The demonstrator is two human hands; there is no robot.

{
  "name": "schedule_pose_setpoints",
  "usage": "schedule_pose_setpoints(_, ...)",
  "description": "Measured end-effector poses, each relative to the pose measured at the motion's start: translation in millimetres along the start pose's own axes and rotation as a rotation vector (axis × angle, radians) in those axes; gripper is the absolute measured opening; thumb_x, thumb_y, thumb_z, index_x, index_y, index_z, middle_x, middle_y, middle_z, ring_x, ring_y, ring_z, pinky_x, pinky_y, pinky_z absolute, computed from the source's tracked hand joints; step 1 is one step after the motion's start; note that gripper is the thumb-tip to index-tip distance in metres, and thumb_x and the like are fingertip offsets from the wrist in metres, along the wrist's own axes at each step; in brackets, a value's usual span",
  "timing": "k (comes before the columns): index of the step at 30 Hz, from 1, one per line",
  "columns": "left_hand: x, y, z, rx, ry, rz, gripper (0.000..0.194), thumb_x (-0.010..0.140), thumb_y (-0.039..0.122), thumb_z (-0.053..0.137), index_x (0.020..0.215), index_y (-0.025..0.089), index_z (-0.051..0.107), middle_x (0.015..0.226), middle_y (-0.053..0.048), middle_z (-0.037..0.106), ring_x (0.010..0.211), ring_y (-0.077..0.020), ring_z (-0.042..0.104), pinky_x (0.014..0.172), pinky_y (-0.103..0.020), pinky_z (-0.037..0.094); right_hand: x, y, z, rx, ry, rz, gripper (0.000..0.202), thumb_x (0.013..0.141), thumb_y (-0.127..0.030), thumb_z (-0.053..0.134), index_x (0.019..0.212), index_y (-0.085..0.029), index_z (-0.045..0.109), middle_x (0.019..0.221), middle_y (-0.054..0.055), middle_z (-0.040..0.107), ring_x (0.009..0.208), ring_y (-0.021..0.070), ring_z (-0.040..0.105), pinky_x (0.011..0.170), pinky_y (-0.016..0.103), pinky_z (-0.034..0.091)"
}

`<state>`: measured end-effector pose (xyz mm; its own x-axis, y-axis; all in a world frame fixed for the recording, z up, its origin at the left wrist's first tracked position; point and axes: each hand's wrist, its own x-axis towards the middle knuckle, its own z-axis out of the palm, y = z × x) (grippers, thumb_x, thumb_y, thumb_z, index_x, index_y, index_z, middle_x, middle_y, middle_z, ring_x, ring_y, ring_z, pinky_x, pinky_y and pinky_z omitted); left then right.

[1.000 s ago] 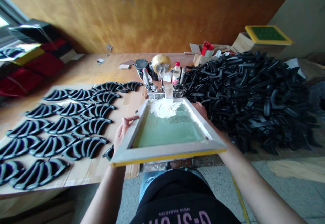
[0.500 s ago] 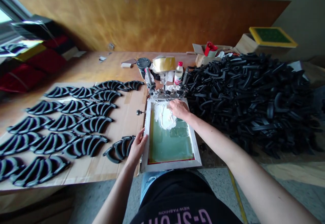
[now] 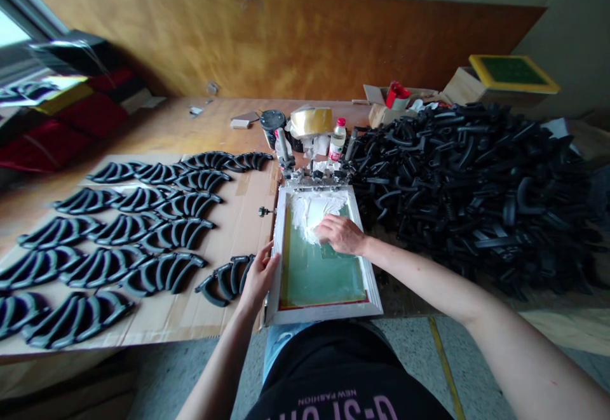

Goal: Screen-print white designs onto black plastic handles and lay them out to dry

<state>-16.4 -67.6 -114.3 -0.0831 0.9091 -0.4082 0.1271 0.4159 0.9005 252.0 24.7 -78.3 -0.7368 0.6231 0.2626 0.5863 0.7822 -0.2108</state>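
One framed screen (image 3: 319, 277) in the head view, near edge at front of bench (image 3: 174, 124), cardboard (image 3: 248, 210) strip left, black pile (image 3: 476, 197) close right, left hand (image 3: 261, 274) half-open against its left rim, right hand (image 3: 342, 234) curled over white paste (image 3: 307, 209), held item indiscernible

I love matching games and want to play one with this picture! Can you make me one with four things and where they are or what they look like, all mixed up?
Things:
1. Left hand
2. Right hand
3. Bottle
4. Heap of black parts

Places and looks:
A. Topped with a red cap
B. To the right of the pale frame
C. Over the green screen, by the white paste
D. At the frame's left side

Right pairs: 1-D, 2-C, 3-A, 4-B
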Motion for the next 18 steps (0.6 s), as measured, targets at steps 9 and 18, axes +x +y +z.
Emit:
schedule_pose_setpoints(9, -25.0, 54.6, -13.2, 0.032, 0.015, 0.049, 0.077, 0.076, 0.067, 0.063, 0.138, 0.022, 0.055, 0.092, -0.004, 0.072, 0.073, -0.0176, 0.064, 0.061, -0.025, 0.049, 57.8, 46.1, -46.8, -0.044, 0.086, 0.493, 0.061, 0.087, -0.036, 0.069, 0.144, -0.037, 0.047, 0.107, 0.001, 0.074, 0.092, 0.0208, 0.068, 0.079, 0.029, 0.05)
schedule_pose_setpoints(18, 5.2, 143.7, 1.3, -0.296, 0.081, 0.467, 0.053, 0.083, 0.063, 0.053, 0.111, 0.02, 0.063, 0.11, -0.008, 0.066, 0.103, -0.0213, 0.063, 0.078, -0.03, 0.055, -44.5, 76.6, -24.9, 0.167, 0.218, 0.912, 0.023, 0.089, -0.025, 0.057, 0.11, -0.019, 0.067, 0.092, 0.005, 0.072, 0.087, 0.0227, 0.065, 0.082, 0.035, 0.05)
